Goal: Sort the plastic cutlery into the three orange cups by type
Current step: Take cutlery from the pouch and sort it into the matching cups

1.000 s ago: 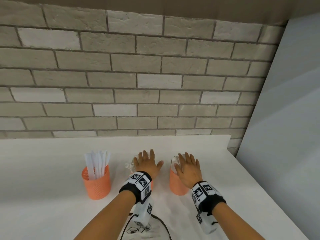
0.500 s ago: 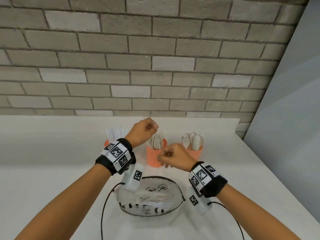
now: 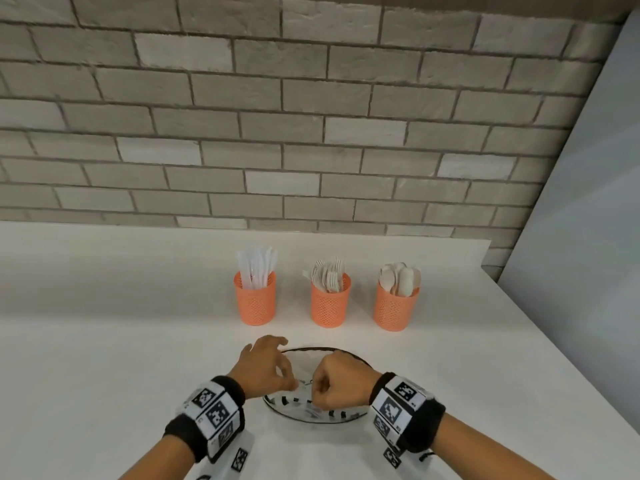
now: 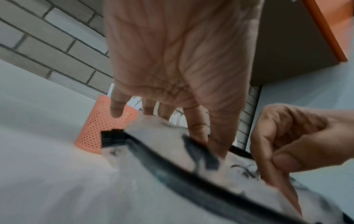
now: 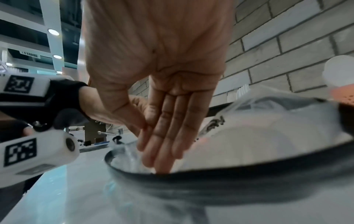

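Three orange cups [image 3: 327, 303] stand in a row in the middle of the frame on the white desk [image 3: 104, 323], holding knives, forks and spoons. Lower down, both hands reach into a black-rimmed plate [image 3: 346, 419]. The left hand [image 3: 265, 370] pinches near clear cutlery there; the right hand [image 3: 341, 382] is curled. What either grip holds, I cannot tell.

Perforated matt orange plastic cups [image 3: 255, 303] hold smooth white plastic cutlery [image 3: 256, 268] on a matt white worktop [image 3: 104, 341], beside a glossy clear black-rimmed plate [image 3: 341, 418], under a rough brick wall [image 3: 277, 116].
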Demonstrator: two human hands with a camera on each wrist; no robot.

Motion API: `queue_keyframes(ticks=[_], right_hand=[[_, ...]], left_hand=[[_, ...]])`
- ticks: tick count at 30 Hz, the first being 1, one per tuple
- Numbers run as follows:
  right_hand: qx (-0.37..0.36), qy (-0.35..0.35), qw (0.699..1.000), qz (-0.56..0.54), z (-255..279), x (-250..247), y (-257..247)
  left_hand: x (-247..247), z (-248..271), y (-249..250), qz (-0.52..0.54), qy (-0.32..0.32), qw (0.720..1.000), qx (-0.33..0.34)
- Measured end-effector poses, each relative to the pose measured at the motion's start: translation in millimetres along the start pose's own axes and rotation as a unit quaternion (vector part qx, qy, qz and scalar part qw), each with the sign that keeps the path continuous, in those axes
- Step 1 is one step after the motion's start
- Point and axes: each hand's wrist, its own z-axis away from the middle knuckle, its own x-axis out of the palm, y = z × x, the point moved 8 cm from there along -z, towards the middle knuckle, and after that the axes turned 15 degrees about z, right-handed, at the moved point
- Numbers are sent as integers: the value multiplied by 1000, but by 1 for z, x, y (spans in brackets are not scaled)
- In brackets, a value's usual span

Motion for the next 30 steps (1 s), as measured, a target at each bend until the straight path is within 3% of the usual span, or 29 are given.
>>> queue_keyframes(ticks=[3,7,15,21,26,30], right_hand=[[16,-6,999,42,-4,13,4],[86,0,992,90,-22,17,30],[131,-113,972,161,-42,36,56],[150,-92,965,195,-44,40,53],[129,-31,985,107,-49,26,50],[122,-30,985,115,-51,27,50]], left_hand=[[6,-4,-17,-54,18,998,-33],[8,-9,-20,5,35,998,-47],[18,-10,8,33,-21,999,-11],[18,-6,9,41,-53,998,-10],[5,-2,8,63,-42,997,-6],[-5,-4,10,67,-38,997,-6]])
